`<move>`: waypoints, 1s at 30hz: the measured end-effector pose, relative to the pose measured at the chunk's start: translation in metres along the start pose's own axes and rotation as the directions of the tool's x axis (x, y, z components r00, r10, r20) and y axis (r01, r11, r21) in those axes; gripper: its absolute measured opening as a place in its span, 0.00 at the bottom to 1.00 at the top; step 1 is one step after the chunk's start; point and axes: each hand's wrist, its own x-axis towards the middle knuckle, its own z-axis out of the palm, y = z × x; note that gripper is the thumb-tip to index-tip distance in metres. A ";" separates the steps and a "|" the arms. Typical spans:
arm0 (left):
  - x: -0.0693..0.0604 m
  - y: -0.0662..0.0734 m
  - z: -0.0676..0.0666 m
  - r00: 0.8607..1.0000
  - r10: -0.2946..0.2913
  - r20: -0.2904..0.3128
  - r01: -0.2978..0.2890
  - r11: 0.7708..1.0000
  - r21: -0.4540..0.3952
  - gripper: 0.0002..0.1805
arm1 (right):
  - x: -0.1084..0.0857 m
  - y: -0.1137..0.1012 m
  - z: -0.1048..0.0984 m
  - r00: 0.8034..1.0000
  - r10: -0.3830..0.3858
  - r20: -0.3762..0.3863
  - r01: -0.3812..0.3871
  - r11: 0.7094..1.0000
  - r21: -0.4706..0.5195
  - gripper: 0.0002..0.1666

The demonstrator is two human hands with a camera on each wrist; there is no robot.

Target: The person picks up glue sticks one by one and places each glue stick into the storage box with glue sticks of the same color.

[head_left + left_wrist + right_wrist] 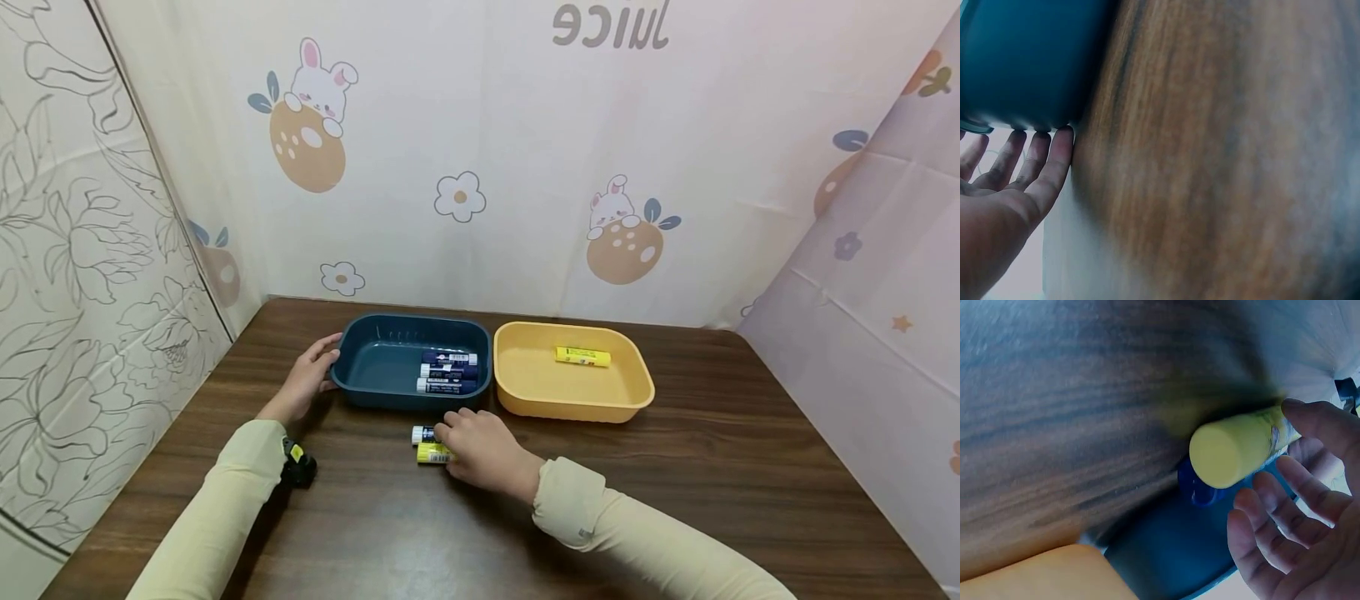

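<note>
My left hand (306,379) rests its fingertips on the left outer wall of a dark blue tray (375,400); in the left wrist view, its fairly straight fingers (1060,150) touch that wall. On the table before the trays lie a yellow glue stick (432,453) and, right behind it, a dark blue glue stick with a white end (420,435). My right hand (487,450) covers their right ends. Seen from the right wrist, thumb and index finger pinch the yellow glue stick (1229,450), other fingers loosely bent. The blue glue stick (1194,487) is mostly hidden behind it.
Several dark blue glue sticks (447,372) lie in the right part of the blue tray. Beside it stands a yellow tray (525,392) holding one yellow glue stick (582,357). Both trays stand on a brown wooden table (712,467), with a printed curtain (525,125) behind.
</note>
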 end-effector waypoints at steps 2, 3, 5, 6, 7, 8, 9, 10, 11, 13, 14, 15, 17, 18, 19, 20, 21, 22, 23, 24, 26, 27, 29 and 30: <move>0.000 0.000 0.000 1.000 0.000 0.002 0.000 1.000 -0.002 0.29 | 0.000 -0.002 0.001 1.000 0.000 -0.005 0.000 1.000 -0.019 0.16; 0.000 0.001 0.000 1.000 -0.001 0.002 0.001 1.000 -0.002 0.29 | 0.001 -0.002 0.002 1.000 0.000 -0.007 0.000 1.000 -0.025 0.16; 0.000 0.002 0.000 1.000 -0.004 0.003 0.004 1.000 -0.001 0.29 | 0.001 -0.003 0.003 1.000 0.000 -0.009 0.000 0.999 -0.040 0.15; 0.000 0.002 0.001 1.000 -0.006 0.002 0.006 1.000 0.000 0.29 | 0.001 -0.004 0.004 1.000 0.000 -0.008 0.000 0.999 -0.042 0.15; 0.000 0.002 0.001 1.000 -0.009 0.002 0.009 1.000 -0.001 0.29 | 0.001 -0.004 0.005 1.000 -0.001 -0.005 0.001 0.999 -0.045 0.16; 0.000 0.002 0.001 1.000 -0.011 0.002 0.011 1.000 -0.001 0.29 | 0.001 -0.005 0.005 1.000 -0.002 -0.002 0.002 0.999 -0.049 0.16; 0.000 0.002 0.000 1.000 -0.013 0.002 0.013 1.000 -0.002 0.29 | 0.001 -0.005 0.006 1.000 -0.003 0.001 0.003 0.999 -0.052 0.16; 0.000 0.002 0.000 1.000 -0.014 0.003 0.014 1.000 -0.005 0.29 | 0.001 -0.005 0.006 1.000 -0.004 0.003 0.004 0.998 -0.056 0.16; 0.000 0.002 0.000 1.000 -0.016 0.003 0.016 1.000 -0.005 0.29 | 0.001 -0.005 0.007 1.000 -0.005 0.005 0.006 0.998 -0.060 0.15; 0.000 0.001 0.000 1.000 -0.018 0.004 0.018 1.000 -0.008 0.29 | 0.001 -0.006 0.007 1.000 -0.009 0.005 0.009 0.998 -0.065 0.15; 0.000 0.001 0.000 1.000 -0.017 0.005 0.017 1.000 -0.010 0.29 | 0.001 -0.006 0.007 1.000 -0.011 0.003 0.012 0.997 -0.070 0.15; 0.000 0.001 0.000 1.000 -0.017 0.005 0.017 1.000 -0.009 0.29 | 0.000 -0.007 0.007 1.000 -0.013 0.003 0.013 0.997 -0.072 0.14; 0.000 0.000 -0.001 1.000 -0.018 0.003 0.018 1.000 -0.012 0.29 | 0.000 -0.008 0.007 1.000 -0.018 0.005 0.018 0.997 -0.073 0.15; 0.000 0.000 -0.001 1.000 -0.017 0.002 0.017 1.000 -0.014 0.29 | 0.000 -0.008 0.007 1.000 -0.021 0.007 0.021 0.997 -0.072 0.15; 0.000 -0.001 -0.001 1.000 -0.016 0.002 0.016 1.000 -0.015 0.29 | -0.001 -0.009 0.007 1.000 -0.022 0.011 0.023 0.997 -0.072 0.15; 0.000 -0.001 -0.001 1.000 -0.016 0.001 0.016 1.000 -0.014 0.29 | -0.001 -0.009 0.007 1.000 -0.025 0.016 0.026 0.997 -0.072 0.16; 0.000 -0.001 -0.001 1.000 -0.015 0.001 0.015 1.000 -0.013 0.29 | -0.001 -0.009 0.007 0.999 -0.026 0.022 0.027 0.997 -0.069 0.16; 0.000 -0.001 -0.001 1.000 -0.014 0.001 0.014 1.000 -0.012 0.29 | -0.001 -0.010 0.007 0.999 -0.027 0.025 0.029 0.997 -0.069 0.17; 0.000 -0.001 -0.001 1.000 -0.013 0.001 0.013 1.000 -0.012 0.29 | -0.001 -0.010 0.007 0.999 -0.028 0.028 0.030 0.997 -0.070 0.17; -0.001 -0.001 -0.001 1.000 -0.013 0.001 0.013 1.000 -0.010 0.29 | -0.001 -0.010 0.007 0.999 -0.029 0.031 0.031 0.997 -0.071 0.17; -0.001 0.000 0.000 1.000 -0.012 0.002 0.012 1.000 -0.007 0.29 | -0.002 -0.011 0.008 0.999 -0.034 0.029 0.036 0.997 -0.075 0.17; -0.001 0.000 0.000 1.000 -0.012 0.003 0.012 1.000 -0.008 0.29 | -0.003 -0.011 0.007 0.999 -0.037 0.026 0.039 0.996 -0.078 0.17; -0.001 0.001 0.000 1.000 -0.015 0.003 0.015 1.000 -0.009 0.29 | -0.004 -0.011 0.007 0.999 -0.043 0.014 0.044 0.995 -0.085 0.16; -0.001 0.001 0.000 1.000 -0.015 0.003 0.015 1.000 -0.011 0.29 | -0.005 -0.011 0.007 0.999 -0.048 0.008 0.048 0.995 -0.088 0.15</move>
